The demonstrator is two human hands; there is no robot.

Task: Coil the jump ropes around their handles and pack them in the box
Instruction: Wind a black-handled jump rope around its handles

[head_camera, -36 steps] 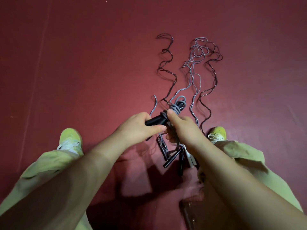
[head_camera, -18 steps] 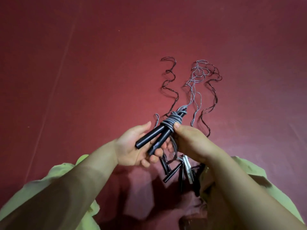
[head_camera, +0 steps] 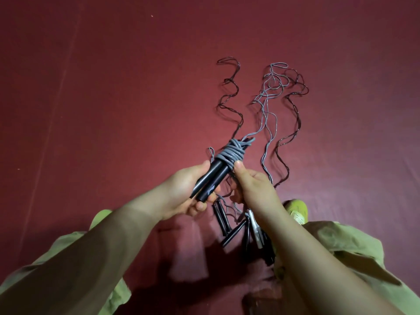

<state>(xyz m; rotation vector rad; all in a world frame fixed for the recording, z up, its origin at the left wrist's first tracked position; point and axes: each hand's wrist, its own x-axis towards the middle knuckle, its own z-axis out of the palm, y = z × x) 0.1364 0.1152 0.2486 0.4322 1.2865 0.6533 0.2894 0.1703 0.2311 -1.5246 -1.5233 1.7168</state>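
Observation:
My left hand (head_camera: 186,192) grips a pair of black jump-rope handles (head_camera: 210,179) held side by side, pointing up and to the right. A grey rope coil (head_camera: 230,153) is wound around their upper ends, with a free strand trailing off toward the floor. My right hand (head_camera: 252,185) pinches the grey rope just below the coil, thumb against the handles. More black and silver handles (head_camera: 236,230) lie on the floor under my hands. Loose wavy ropes, dark ones (head_camera: 229,96) and grey ones (head_camera: 270,103), stretch away across the floor. The box is not clearly visible.
The floor is a dark red mat (head_camera: 113,87). My legs in pale green trousers flank the handle pile, with a yellow-green shoe (head_camera: 296,209) at the right. A dim brownish object (head_camera: 256,301) sits at the bottom edge between my arms.
The bundle has lifted and its handles now slope up to the right. More grey rope is wound into the coil. My left hand shifted from gripping over the handles to cradling them from below.

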